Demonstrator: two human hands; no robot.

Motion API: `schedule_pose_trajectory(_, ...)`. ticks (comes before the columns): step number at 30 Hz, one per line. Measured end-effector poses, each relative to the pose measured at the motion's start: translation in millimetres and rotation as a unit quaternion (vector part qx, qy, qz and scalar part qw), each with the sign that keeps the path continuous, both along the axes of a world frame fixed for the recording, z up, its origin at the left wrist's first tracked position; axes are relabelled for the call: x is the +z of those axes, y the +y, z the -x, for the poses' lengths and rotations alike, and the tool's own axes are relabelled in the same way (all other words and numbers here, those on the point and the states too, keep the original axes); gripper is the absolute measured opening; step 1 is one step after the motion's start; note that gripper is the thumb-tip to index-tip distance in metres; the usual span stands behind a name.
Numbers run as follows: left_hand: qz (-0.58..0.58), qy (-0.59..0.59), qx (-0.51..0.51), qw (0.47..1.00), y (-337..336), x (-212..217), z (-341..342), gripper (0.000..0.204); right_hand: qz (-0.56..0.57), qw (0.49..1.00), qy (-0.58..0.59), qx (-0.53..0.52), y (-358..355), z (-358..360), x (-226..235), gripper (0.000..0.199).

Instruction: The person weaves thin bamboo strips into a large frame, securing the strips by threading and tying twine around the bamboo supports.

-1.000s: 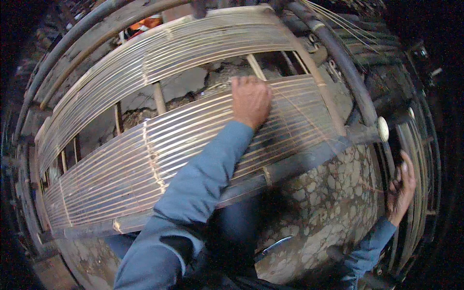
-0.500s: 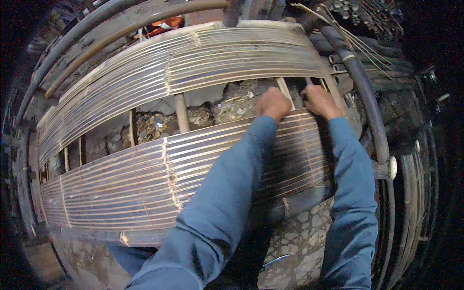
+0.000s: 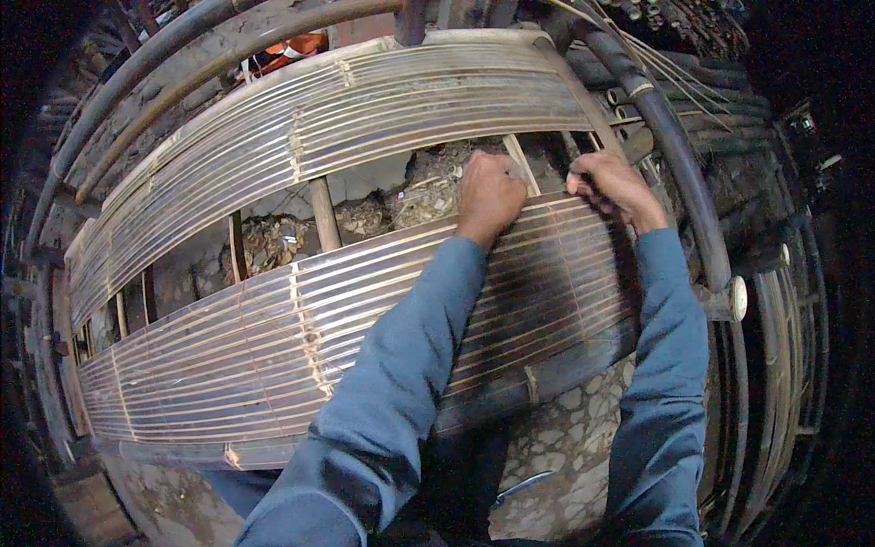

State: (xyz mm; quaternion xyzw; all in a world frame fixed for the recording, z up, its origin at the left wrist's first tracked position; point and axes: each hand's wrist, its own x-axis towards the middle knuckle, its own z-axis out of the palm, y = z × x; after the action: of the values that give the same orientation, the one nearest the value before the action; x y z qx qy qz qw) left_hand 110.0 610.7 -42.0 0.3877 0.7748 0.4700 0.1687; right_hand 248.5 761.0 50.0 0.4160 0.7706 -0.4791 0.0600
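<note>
A lower panel of bamboo slats (image 3: pixel 219 351), bound with pale cross ties, lies before me on a bamboo frame. My left hand (image 3: pixel 490 196) is closed in a fist over the panel's far edge, near its right end. To the right of it my right hand (image 3: pixel 615 185) curls with fingers and thumb drawn together, just above the same edge. What either hand holds is hidden or too thin to make out. A narrow pale crosspiece (image 3: pixel 521 164) spans the gap between the hands. Across the gap lies an upper slat panel (image 3: pixel 392 100).
Through the gap a thicker round crosspiece (image 3: pixel 324 214) and littered ground (image 3: pixel 428 205) show. A dark bamboo pole (image 3: pixel 679 155) slopes along the right side, with curved rails (image 3: pixel 228 50) at the far side. Below lies a stone-paved floor (image 3: pixel 570 438) with a curved blade-like object (image 3: pixel 524 486).
My right hand has come up from the gap and moved a little right, so the hands are farther apart. The whole view has shifted slightly; the panels look otherwise the same.
</note>
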Motion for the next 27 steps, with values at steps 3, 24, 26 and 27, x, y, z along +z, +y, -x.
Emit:
schedule_pose_trajectory(3,-0.154,0.049,-0.022,0.987,-6,-6,-7,0.018,0.303,0.909,0.269,-0.096,-31,-15,-8,0.020)
schedule_pose_trajectory(24,0.089,0.226,0.023,0.970,-19,21,-52,0.012,0.098,0.641,0.712,-0.268,17,-296,143,0.013)
schedule_pose_trajectory(26,0.095,0.223,0.011,0.970,-20,15,-51,0.011,-0.013,0.689,0.651,-0.320,-4,-348,159,0.015)
schedule_pose_trajectory(27,0.099,0.218,0.009,0.971,-21,16,-46,0.010,-0.082,0.721,0.588,-0.356,-24,-364,165,0.016)
